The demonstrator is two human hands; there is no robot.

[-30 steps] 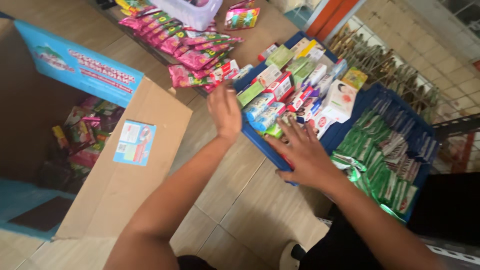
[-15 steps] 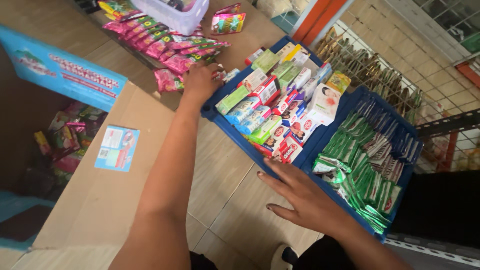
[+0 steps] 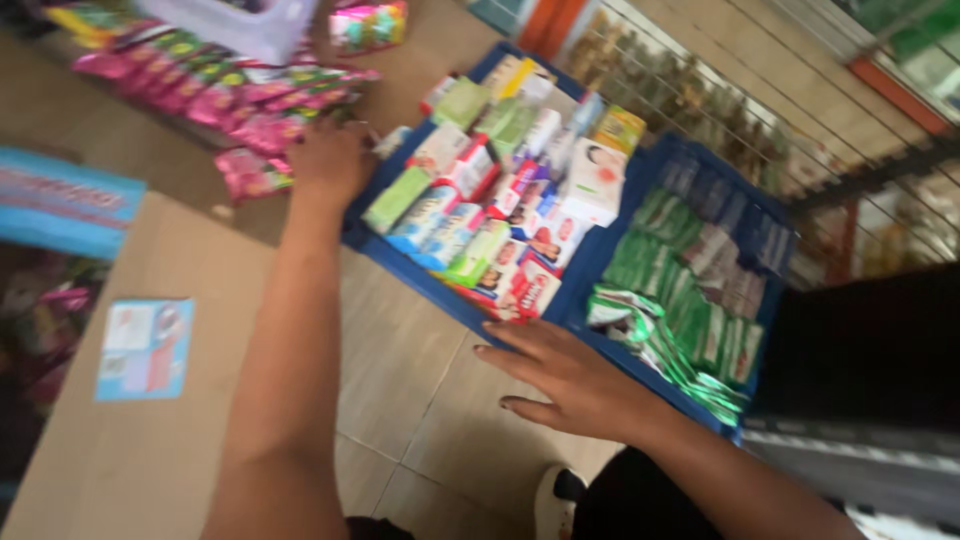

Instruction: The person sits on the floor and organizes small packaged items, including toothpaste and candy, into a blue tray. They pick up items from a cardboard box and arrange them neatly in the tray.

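1. Hands are spread apart over a tiled floor (image 3: 420,400) beside a blue crate (image 3: 590,290).
2. The left hand (image 3: 335,160) is stretched to the pink sachets (image 3: 250,170) at the crate's far corner; whether anything is gripped cannot be told, as the fingers are blurred.
3. The right hand (image 3: 570,380) is held flat with fingers splayed, empty, by the crate's near edge, seemingly as a brace.
4. Small boxes (image 3: 490,210) are packed upright in rows within the crate, green packets (image 3: 690,300) alongside.
5. A cardboard carton (image 3: 130,400) stands at the left.

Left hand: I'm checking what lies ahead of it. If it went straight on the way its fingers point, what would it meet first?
Most likely the pink packets on the floor: the left hand points up and away, already at their edge. Blur leaves contact unclear.
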